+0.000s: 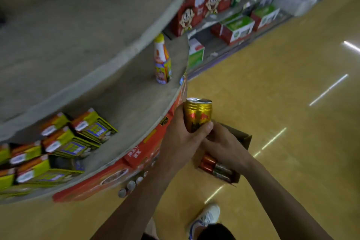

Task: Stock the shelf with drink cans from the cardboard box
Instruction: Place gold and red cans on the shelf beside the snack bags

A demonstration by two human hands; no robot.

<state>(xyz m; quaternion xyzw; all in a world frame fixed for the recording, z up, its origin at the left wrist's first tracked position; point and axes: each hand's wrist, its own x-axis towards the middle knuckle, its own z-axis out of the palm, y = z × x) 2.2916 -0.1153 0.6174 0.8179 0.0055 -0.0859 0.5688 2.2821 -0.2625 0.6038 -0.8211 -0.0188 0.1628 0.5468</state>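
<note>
Presently a gold drink can (197, 116) is held upright in the left grip (181, 138), whose fingers and thumb are wrapped round its lower half. The can is raised just off the front edge of the lower shelf (132, 107), above the cardboard box (244, 138). The right grip (224, 146) is laid over the open box, directly under the can and touching the left thumb; its fingertips are hidden, so it cannot be told whether they are curled round anything. More cans (216, 167) are seen lying on their sides inside the box, partly covered by the right wrist.

On the lower shelf a single bottle (162, 62) with a yellow cap is stood upright near the edge, well apart from the yellow cartons (78, 138) stacked at the left. Red cartons (194, 6) printed with a cartoon face are ranged on a farther shelf, with green-and-white boxes (237, 27) below them. A white shoe (206, 218) is planted on the yellow floor (272, 103) under the arms.
</note>
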